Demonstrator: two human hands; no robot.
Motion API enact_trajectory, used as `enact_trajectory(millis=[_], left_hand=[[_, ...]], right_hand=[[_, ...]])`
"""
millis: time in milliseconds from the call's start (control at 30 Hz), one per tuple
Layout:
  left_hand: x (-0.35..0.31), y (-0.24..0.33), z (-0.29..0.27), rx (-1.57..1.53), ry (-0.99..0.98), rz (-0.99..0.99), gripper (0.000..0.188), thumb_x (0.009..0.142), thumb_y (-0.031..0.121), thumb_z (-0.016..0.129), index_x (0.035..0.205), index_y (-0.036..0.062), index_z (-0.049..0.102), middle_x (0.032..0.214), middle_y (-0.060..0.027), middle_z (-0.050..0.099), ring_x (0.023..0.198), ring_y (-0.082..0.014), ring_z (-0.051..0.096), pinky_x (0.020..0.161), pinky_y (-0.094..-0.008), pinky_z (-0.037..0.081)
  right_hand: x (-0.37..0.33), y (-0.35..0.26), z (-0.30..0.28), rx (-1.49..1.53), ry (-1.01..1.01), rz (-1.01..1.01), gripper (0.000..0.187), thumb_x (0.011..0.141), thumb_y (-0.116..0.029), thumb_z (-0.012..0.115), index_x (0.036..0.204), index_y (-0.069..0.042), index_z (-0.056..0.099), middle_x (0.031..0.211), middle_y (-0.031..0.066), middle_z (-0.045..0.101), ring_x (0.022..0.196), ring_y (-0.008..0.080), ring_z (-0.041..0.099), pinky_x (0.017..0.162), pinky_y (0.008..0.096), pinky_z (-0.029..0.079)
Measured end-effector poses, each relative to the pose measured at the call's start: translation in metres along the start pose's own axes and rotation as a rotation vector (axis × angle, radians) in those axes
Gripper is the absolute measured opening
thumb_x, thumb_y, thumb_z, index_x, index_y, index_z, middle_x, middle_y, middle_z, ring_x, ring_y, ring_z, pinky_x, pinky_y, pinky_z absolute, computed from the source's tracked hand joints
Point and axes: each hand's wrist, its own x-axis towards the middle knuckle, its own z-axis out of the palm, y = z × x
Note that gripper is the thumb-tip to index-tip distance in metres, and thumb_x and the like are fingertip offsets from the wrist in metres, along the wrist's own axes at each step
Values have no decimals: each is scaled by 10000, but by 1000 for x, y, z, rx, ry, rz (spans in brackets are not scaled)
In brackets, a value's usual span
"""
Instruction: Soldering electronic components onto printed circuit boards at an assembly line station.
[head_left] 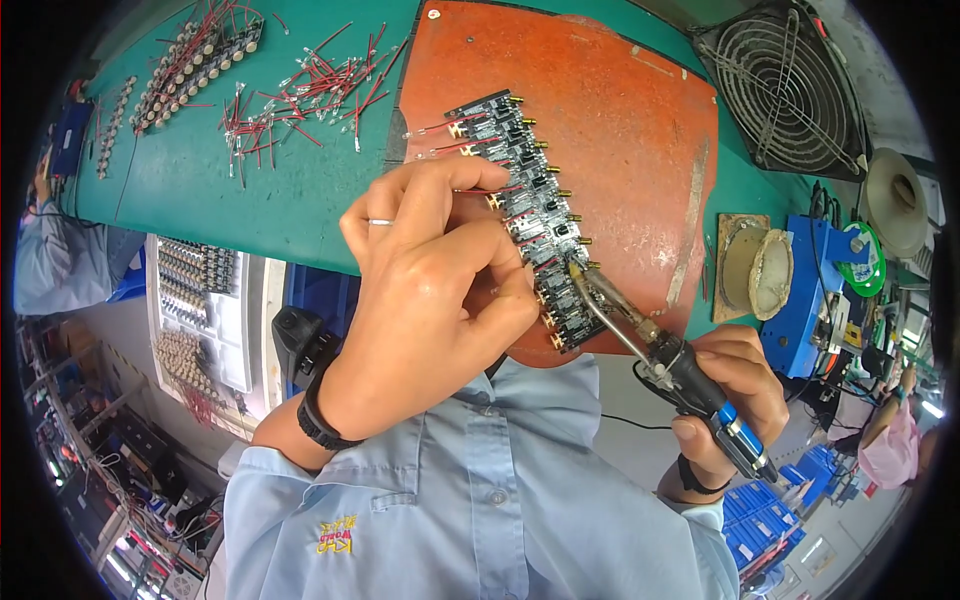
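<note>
A long strip of joined black circuit boards point(548, 225) lies slantwise on the orange mat, with brass-coloured fittings along its right side. Short red wires point(447, 127) stick out from its left side. My left hand point(425, 285) is over the strip's left edge. Its thumb and a finger are pinched together at the lower boards, and what they hold is hidden; another fingertip reaches the boards higher up. In my right hand point(735, 400) is a soldering iron point(690, 375) with a thin metal tube beside its shaft. The iron's tip meets the strip's lower part, near my left fingertips.
The orange mat point(630, 130) covers part of a green table point(290, 205). Loose red wires point(320, 90) and wired parts point(195, 65) lie at the far left. A black fan point(785, 85) stands far right, above a round pot point(765, 270) and blue device point(800, 300). A tray point(230, 325) sits left.
</note>
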Motion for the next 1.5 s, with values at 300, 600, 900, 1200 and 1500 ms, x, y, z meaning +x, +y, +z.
enact_trajectory(millis=[300,600,900,1200,1500], left_hand=[[0,-2,-1,4,-5,30,123,644,77,719,682,80,601,1183,-80,551,1100,-261,453,926,-384,260],[-3,2,-3,91,49,70,356,640,245,815,869,131,567,1206,-80,495,1119,-313,441,920,-417,270],[-12,-66,-42,246,403,-61,147,757,175,724,866,141,632,1164,-96,513,1098,-317,449,898,-440,303],[6,-114,-51,340,450,-88,124,734,143,739,792,105,636,1070,-75,536,1048,-285,461,887,-419,301],[9,-80,-32,355,378,-56,121,755,106,720,781,60,611,999,-64,555,964,-282,509,860,-409,337]], right_hand=[[-4,5,-1,16,49,-9,475,649,-259,830,958,44,633,836,164,655,803,294,624,705,365,477],[-11,0,10,138,243,67,537,746,-365,766,1026,51,577,900,152,586,861,258,533,770,348,433],[-18,8,3,63,304,50,543,790,-359,733,1080,62,551,967,142,572,909,227,527,795,322,426],[-18,2,8,85,243,109,522,808,-319,708,1110,74,544,1052,123,563,908,163,540,811,270,417],[-18,-1,11,110,276,69,528,798,-327,728,1099,68,551,1029,120,569,870,155,546,777,263,429]])
